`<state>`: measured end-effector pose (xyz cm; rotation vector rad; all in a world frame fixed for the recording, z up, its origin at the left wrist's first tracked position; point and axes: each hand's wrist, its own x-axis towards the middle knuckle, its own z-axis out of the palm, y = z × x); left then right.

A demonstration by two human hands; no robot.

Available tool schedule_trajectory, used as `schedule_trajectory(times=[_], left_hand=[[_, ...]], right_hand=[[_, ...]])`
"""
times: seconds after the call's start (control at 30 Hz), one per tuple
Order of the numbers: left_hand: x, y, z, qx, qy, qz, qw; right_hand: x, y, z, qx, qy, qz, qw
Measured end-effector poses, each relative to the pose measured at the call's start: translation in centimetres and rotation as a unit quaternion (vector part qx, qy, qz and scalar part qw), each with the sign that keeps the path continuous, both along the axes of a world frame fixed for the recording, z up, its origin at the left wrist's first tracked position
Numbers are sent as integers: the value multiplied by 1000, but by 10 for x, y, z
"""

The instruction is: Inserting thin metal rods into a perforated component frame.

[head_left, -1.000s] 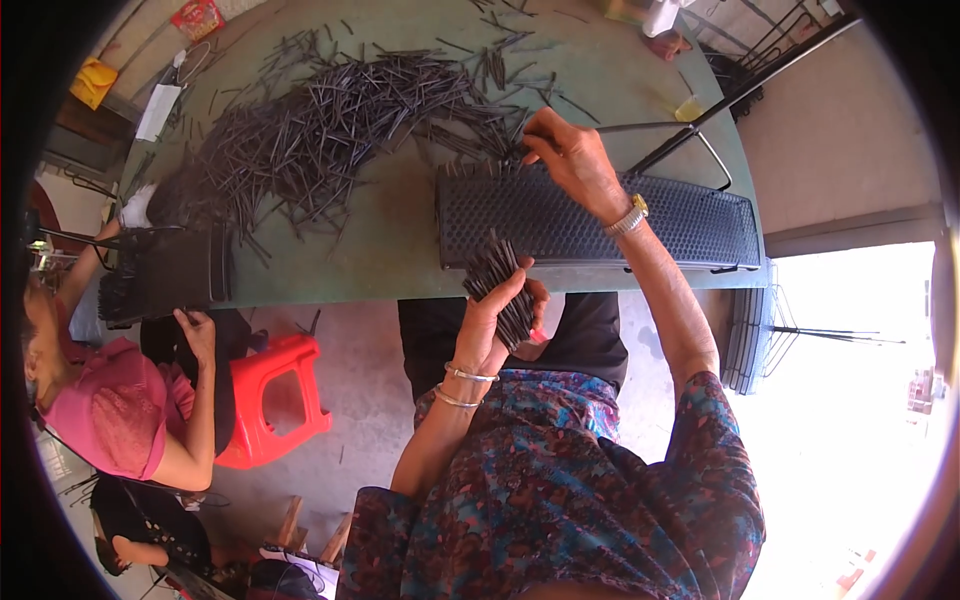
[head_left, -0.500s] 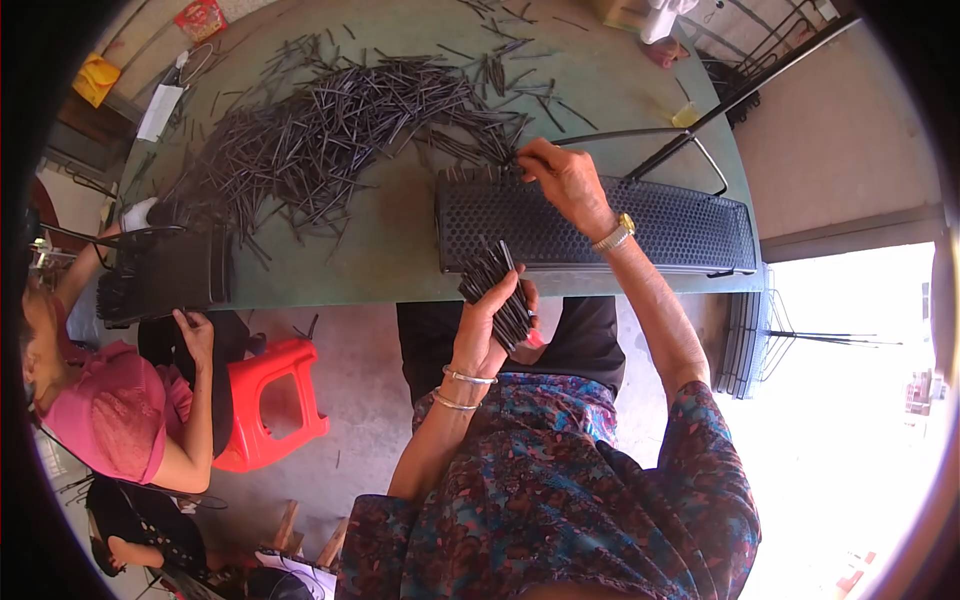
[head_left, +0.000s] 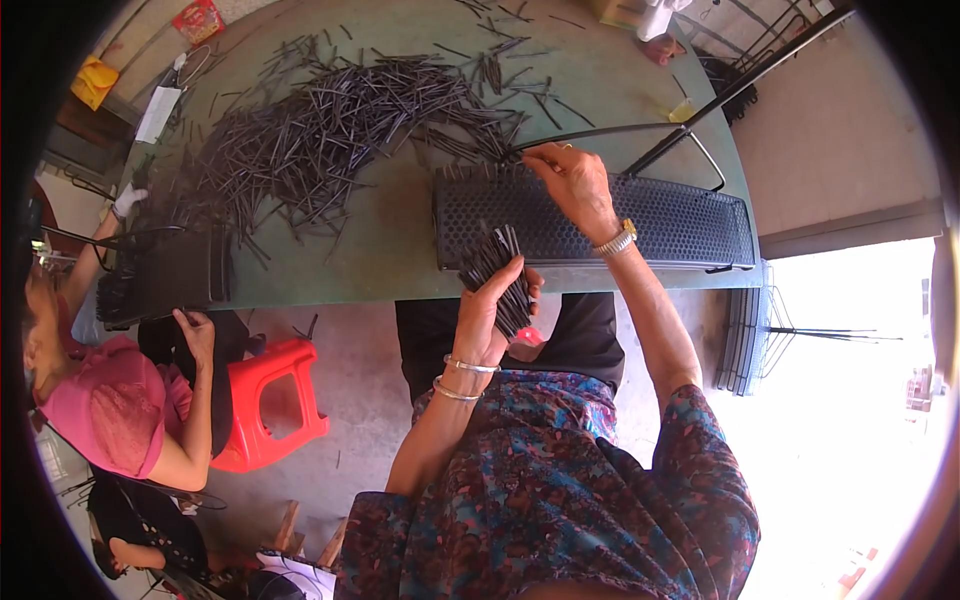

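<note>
A bundle of short black sticks is wrapped in the fingers of my left hand, just in front of the table's near edge. My right hand is pinched over the far left part of a long black perforated metal panel. What its fingertips hold, if anything, is too small to make out. Short stick ends stand in a row along the panel's far left edge, close to those fingertips. A black metal frame extends from behind the panel toward the upper right.
A large heap of loose black sticks covers much of the green table. At left, a person in pink handles a similar black panel, beside a red plastic stool. Several black racks stand right of the table.
My right hand has shifted slightly right along the panel. The bundle in my left hand has tilted a little. The other person's gloved hand has moved up toward the stick heap.
</note>
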<state>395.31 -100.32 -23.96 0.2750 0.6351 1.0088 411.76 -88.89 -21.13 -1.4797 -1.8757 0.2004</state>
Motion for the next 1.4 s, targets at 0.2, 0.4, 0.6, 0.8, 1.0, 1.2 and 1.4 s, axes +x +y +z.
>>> schedule_trajectory(times=[0.2,0.4,0.6,0.8,1.0,1.2,1.4], left_hand=[[2,3,8,-8,49,-9,999],[4,5,5,-14,35,-20,999],[-1,6,3,-2,31,-40,999],[2,6,9,-4,64,-33,997],[0,8,10,-7,81,-53,995],[1,7,10,-17,126,-76,989],[3,5,2,-73,19,-16,997]], right_hand=[[8,1,-13,-26,0,-36,999],[10,-7,6,-132,52,-38,989],[5,-44,23,-396,240,187,867],[8,-48,21,-410,288,174,848],[9,-54,22,-399,316,151,847],[12,-55,26,-410,323,145,841],[27,-52,39,-328,334,116,876]])
